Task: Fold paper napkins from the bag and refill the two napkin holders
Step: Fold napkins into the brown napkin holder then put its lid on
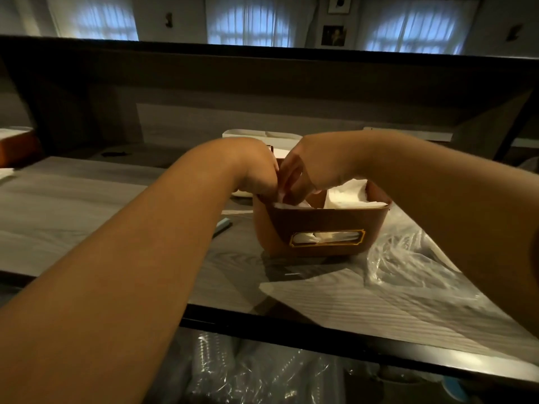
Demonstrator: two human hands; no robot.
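Clear plastic bag (pixel 408 272) lies crumpled at near right, partly over the table (pixel 87 199) edge. Brown napkin holder (pixel 318 228) sits just left of it. 2 hands meet over its left end: left hand (pixel 258 173) and right hand (pixel 303 173) both pinch a white folded napkin (pixel 281 198), likely seating it. Stack of napkins (pixel 347 196) fills the right end; open room remains at left.

Upright brown holder (pixel 318 228), white napkins (pixel 347 196) inside

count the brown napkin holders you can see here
2: one brown holder on the counter under both hands, napkins inside; another brown holder at the far left edge, only partly in view. More may sit out of frame.
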